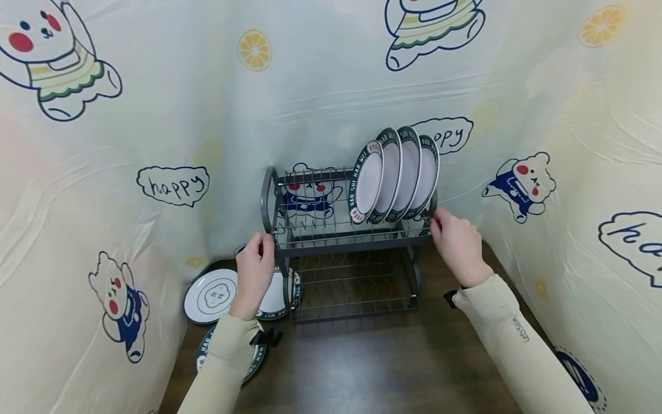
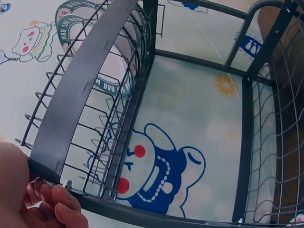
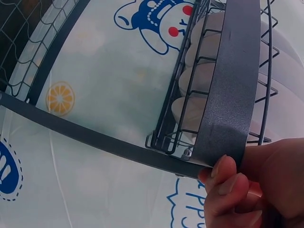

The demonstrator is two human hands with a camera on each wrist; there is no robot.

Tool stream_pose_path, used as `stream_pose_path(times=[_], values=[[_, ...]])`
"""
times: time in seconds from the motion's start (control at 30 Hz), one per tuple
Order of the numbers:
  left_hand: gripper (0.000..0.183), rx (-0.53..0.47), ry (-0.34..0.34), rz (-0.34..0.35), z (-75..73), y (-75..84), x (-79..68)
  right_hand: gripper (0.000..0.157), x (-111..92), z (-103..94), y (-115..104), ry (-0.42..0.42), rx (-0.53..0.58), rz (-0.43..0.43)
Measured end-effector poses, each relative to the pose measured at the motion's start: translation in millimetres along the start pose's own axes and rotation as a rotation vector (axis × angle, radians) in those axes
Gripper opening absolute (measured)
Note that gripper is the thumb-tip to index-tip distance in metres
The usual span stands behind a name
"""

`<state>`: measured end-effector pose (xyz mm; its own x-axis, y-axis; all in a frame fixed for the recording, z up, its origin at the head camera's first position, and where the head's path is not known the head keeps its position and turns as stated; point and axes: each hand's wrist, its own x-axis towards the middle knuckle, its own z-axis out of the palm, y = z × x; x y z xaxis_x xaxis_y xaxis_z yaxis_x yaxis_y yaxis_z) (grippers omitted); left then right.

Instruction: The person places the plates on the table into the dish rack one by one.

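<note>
A dark grey two-tier dish rack (image 1: 357,246) stands before me, its upper tier bearing several white plates (image 1: 368,183) with green lettered rims, upright and leaning at the right end. My left hand (image 1: 256,270) grips the front left corner of the upper tier; in the left wrist view its fingers (image 2: 66,202) curl round the frame there. At the opposite front corner my right hand (image 1: 460,244) pinches the frame, thumb and fingers (image 3: 228,185) around the end of the flat front bar. The lower wire tier (image 1: 351,287) holds no plates.
To the left of the rack, a white plate (image 1: 211,296) and a green-rimmed plate (image 1: 273,299) lie on the dark wooden table (image 1: 362,362). Another green-rimmed plate (image 1: 254,365) is partly under my left forearm. A patterned curtain (image 1: 320,80) encloses the back and sides.
</note>
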<state>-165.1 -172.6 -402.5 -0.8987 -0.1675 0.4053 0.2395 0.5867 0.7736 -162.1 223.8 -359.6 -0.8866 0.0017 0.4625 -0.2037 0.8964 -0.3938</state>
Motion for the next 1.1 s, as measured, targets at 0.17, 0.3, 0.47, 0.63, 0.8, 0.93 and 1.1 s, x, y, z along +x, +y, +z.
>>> stream_pose_path(times=[0.17, 0.3, 0.47, 0.63, 0.8, 0.93, 1.1], values=[[0.034, 0.014, 0.005, -0.018, -6.3, -3.3, -4.5, 0.016, 0.7, 1.9, -0.5, -0.001, 0.011, -0.011], [0.031, 0.032, -0.002, -0.029, -9.9, -4.7, -6.3, 0.016, 1.1, 1.5, -0.7, -0.005, 0.013, -0.013], [0.03, 0.07, 0.001, -0.024, -13.2, -6.8, -8.1, 0.016, 1.3, -0.3, -0.5, -0.006, 0.014, -0.017], [0.028, 0.093, -0.001, -0.019, -16.7, -10.4, -11.0, 0.015, 2.1, 0.0, 1.6, -0.005, 0.008, -0.027], [0.026, 0.124, -0.017, -0.037, -18.4, -16.9, -15.8, 0.014, 1.6, -0.2, 3.4, -0.009, 0.016, -0.031], [0.027, 0.126, -0.028, -0.061, -20.0, -21.8, -20.5, 0.015, 0.6, -0.6, 3.6, -0.007, 0.015, -0.029], [0.027, 0.123, -0.045, -0.079, -23.4, -27.7, -25.8, 0.016, -0.9, -0.7, 3.1, -0.011, 0.021, -0.028]])
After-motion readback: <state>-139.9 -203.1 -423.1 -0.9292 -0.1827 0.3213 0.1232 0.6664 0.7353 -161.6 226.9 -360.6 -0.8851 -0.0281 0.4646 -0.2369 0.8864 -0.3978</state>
